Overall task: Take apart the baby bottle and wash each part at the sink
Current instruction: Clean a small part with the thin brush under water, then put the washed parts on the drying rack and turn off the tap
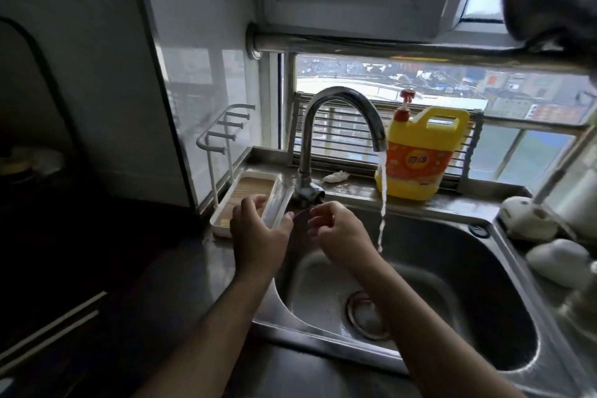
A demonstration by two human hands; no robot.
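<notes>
- The left hand (258,233) hangs at about 9 o'clock from the sink's (452,245) middle, over the near end of a white tray (281,200). Its fingers are loosely spread and slightly bent, and it grips nothing that shows.
- The right hand (339,233) is just beside it, over the sink's back-left corner. Its fingers are curled in toward the palm; whether they pinch anything I cannot tell.
- A thin dark curve lies between the two thumbs. It is too dim to tell whether it is a part of the baby bottle or the sink's rim, so where the bottle is I cannot tell.
- The faucet (342,107) arches at 12 o'clock from the hands, and its water (382,203) falls at 3 o'clock from the right hand, apart from it.
- A yellow detergent jug (420,152) stands on the sill at 1 o'clock.
- Pale rounded things (525,218) sit on the tabletop (200,268) at 3 o'clock, blurred.
</notes>
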